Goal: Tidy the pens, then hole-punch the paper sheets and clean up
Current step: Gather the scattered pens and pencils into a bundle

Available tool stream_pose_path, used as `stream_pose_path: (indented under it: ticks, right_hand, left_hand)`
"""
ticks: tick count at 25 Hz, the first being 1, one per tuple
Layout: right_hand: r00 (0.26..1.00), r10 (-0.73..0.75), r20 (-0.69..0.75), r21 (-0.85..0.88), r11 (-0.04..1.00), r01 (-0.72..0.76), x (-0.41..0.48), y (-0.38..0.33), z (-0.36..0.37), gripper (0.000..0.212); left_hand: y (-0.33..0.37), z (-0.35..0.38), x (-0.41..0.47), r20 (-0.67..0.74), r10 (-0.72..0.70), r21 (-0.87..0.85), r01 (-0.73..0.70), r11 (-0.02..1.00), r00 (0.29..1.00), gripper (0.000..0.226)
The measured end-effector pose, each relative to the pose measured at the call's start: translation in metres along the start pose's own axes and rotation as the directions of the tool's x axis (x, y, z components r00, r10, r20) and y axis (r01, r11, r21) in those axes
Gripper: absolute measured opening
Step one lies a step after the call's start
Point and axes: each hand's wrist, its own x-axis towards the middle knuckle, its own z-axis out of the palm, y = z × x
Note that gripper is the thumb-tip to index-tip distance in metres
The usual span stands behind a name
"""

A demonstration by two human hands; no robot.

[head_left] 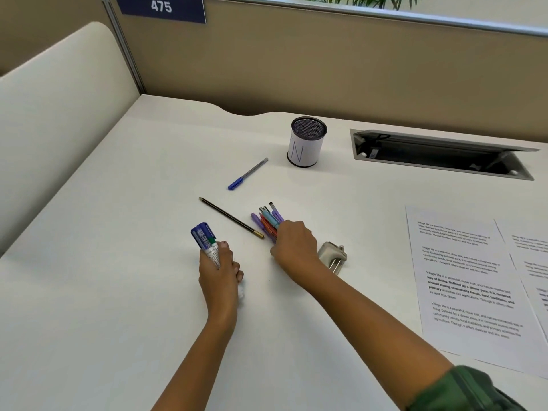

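Observation:
My left hand (221,269) grips thick markers (204,237) with blue and green labels, their ends pointing away from me. A bunch of several coloured pens (268,219), purple, red and teal, is held by my right hand (295,244) just above the white desk (118,262). Between the hands lies a black pencil (231,218). Farther back rests a blue capped pen (247,174). The mesh pen cup (307,142), wrapped in white paper, stands upright behind it. A metal hole punch (333,255) sits right of my right wrist. Printed paper sheets (465,280) lie at the right.
An open cable tray (439,154) is recessed into the desk at the back right. Beige partition walls (296,69) close the back and left, with a sign reading 475 (161,7).

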Motion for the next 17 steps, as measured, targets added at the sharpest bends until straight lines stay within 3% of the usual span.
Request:
stream_pose_path:
  ticks: [10, 14, 17]
  right_hand:
    - [0.998, 0.014, 0.063, 0.146, 0.989, -0.023, 0.011, 0.009, -0.008, 0.042]
    - [0.992, 0.008, 0.127, 0.337, 0.940, -0.051, 0.005, 0.013, -0.016, 0.037]
    - [0.984, -0.096, 0.149, 0.581, 0.814, -0.008, -0.011, 0.013, -0.020, 0.023]
  left_hand:
    - [0.009, 0.005, -0.002, 0.063, -0.113, 0.021, 0.112, 0.993, 0.992, 0.010]
    - [0.016, 0.008, -0.002, 0.123, -0.246, 0.105, 0.234, 0.966, 0.961, 0.010]
    - [0.021, 0.011, -0.007, 0.224, -0.266, 0.109, 0.247, 0.963, 0.938, 0.016]
